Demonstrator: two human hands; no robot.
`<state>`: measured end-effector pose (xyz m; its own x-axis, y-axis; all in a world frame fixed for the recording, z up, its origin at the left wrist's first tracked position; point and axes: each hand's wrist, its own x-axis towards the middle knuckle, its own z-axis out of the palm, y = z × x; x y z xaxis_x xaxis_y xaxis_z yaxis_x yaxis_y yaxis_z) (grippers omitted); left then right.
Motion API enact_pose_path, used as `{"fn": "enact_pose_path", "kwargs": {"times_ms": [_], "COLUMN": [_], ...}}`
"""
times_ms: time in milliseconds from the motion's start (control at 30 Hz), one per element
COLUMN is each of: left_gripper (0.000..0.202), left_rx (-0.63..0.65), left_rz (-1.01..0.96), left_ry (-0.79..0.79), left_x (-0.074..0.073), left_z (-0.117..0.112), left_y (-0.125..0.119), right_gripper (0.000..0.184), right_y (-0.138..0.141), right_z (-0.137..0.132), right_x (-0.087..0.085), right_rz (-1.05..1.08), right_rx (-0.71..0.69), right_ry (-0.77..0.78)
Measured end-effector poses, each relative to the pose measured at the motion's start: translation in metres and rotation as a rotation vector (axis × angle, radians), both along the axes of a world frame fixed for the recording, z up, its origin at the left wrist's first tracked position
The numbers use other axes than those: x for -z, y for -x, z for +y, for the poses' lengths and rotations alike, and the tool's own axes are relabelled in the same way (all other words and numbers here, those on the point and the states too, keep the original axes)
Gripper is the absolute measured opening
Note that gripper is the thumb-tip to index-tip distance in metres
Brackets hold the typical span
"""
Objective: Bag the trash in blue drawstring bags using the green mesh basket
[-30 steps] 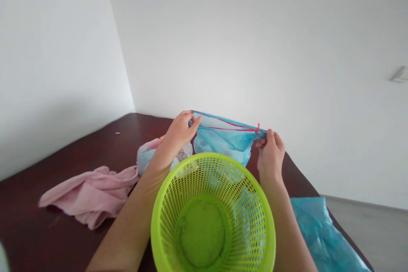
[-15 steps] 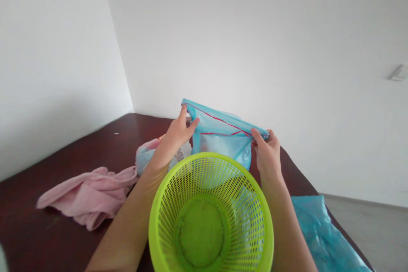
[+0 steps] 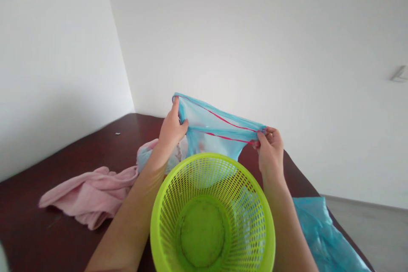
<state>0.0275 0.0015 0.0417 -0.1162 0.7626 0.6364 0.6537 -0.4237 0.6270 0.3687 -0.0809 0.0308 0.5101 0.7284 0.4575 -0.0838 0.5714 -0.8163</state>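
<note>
Fingers (image 3: pixel 174 108) of the left hand (image 3: pixel 171 129) and right hand (image 3: pixel 270 151) clamped on opposite ends of a thin blue drawstring bag (image 3: pixel 213 129), its red-corded mouth pulled taut crosswise, rising toward the left, just beyond the far rim of a lime-green plastic basket (image 3: pixel 204 158).

Dark red desk (image 3: pixel 73 148) carries: pink cloth (image 3: pixel 91 195), left; white speck (image 3: pixel 117 133), upper left; crumpled plastic bag (image 3: pixel 148 157), centre; green basket (image 3: pixel 200 233), bottom centre; blue plastic sheet (image 3: pixel 325 238), lower right.
</note>
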Motion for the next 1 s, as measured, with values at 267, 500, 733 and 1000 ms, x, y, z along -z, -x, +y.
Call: {"fn": "enact_pose_path", "kwargs": {"times_ms": [267, 500, 733, 1000], "left_gripper": [0.118, 0.113, 0.007, 0.041], "left_rx": [-0.037, -0.109, -0.018, 0.76], "left_rz": [0.234, 0.217, 0.184, 0.336], "left_ry": [0.019, 0.082, -0.027, 0.294], "left_x": [0.021, 0.006, -0.027, 0.006], "left_z": [0.006, -0.007, -0.039, -0.013], "left_y": [-0.009, -0.011, -0.02, -0.048], "right_gripper": [0.044, 0.034, 0.035, 0.056], "right_y": [0.003, 0.011, 0.016, 0.02], "right_z": [0.0, -0.009, -0.007, -0.008], "right_x": [-0.002, -0.004, -0.001, 0.006], "right_rz": [0.192, 0.006, 0.002, -0.106], "right_rx": [-0.049, -0.126, -0.256, -0.154], "right_ry": [0.004, 0.05, 0.138, 0.316]}}
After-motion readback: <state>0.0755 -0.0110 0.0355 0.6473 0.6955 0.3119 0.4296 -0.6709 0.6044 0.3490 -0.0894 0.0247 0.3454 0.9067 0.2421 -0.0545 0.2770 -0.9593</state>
